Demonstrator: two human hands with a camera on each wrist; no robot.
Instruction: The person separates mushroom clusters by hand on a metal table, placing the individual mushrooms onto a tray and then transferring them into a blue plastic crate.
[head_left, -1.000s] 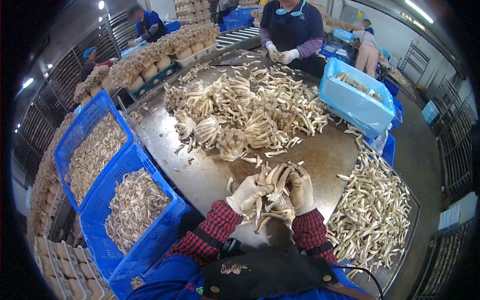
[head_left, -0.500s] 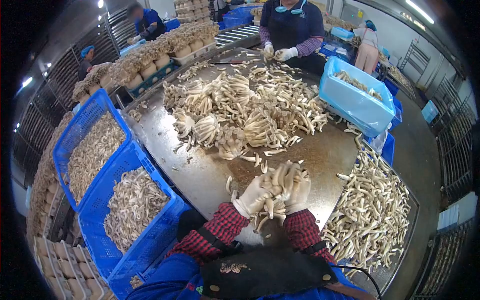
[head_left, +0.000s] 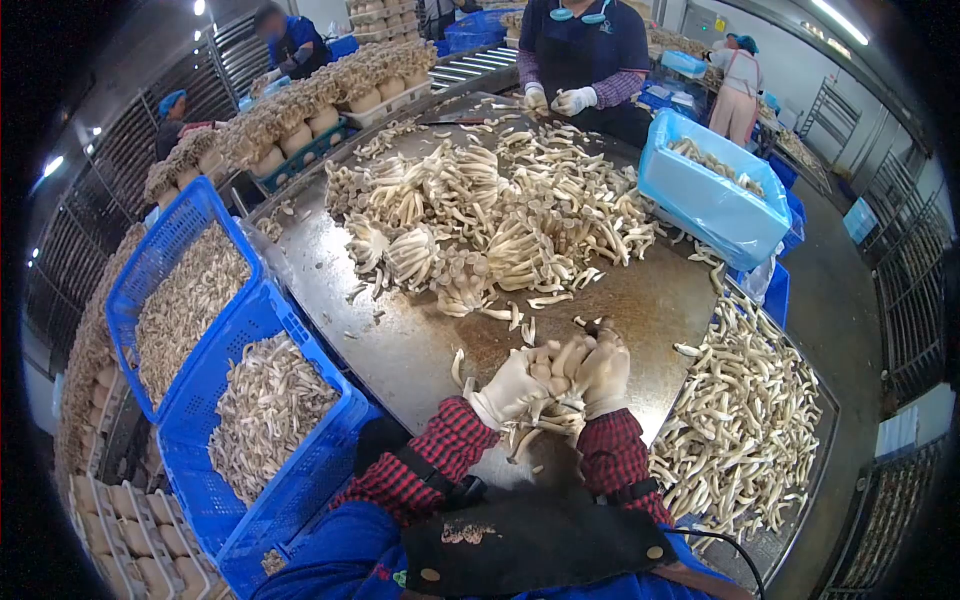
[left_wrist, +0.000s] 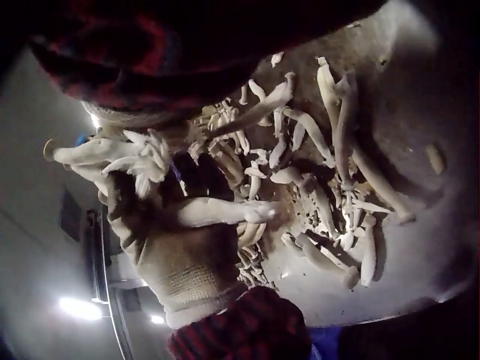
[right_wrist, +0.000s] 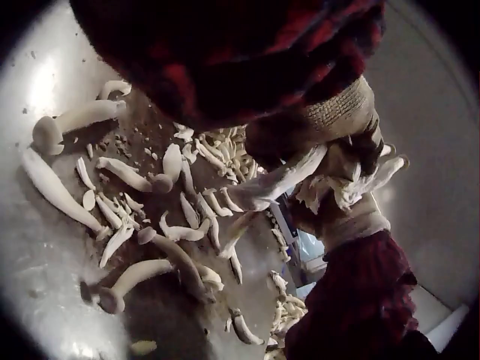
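Between both gloved hands, low over the metal table, is a clump of pale brown mushrooms [head_left: 560,365]. The left hand [head_left: 508,390] grips its left side, with curled fingers; the right hand [head_left: 604,382] holds the right side, its fingers wrapped around stems. Pale, torn stem bases [left_wrist: 135,157] stick out beside the right hand [left_wrist: 184,262] in the left wrist view. The right wrist view has the left hand [right_wrist: 356,225] below the clump [right_wrist: 349,187]. Loose mushrooms [right_wrist: 142,277] lie on the metal under the hands.
A large mushroom heap [head_left: 470,220] covers the table's far part. Separated stems [head_left: 740,430] fill the right side. Blue crates [head_left: 190,440] stand left; a lined blue box [head_left: 710,200] is at the back right. A person [head_left: 585,60] works opposite.
The hands have drawn closer around the clump and turned it, and its spread stems now sit bunched between them. Across the table, the other person's hands have shifted slightly.
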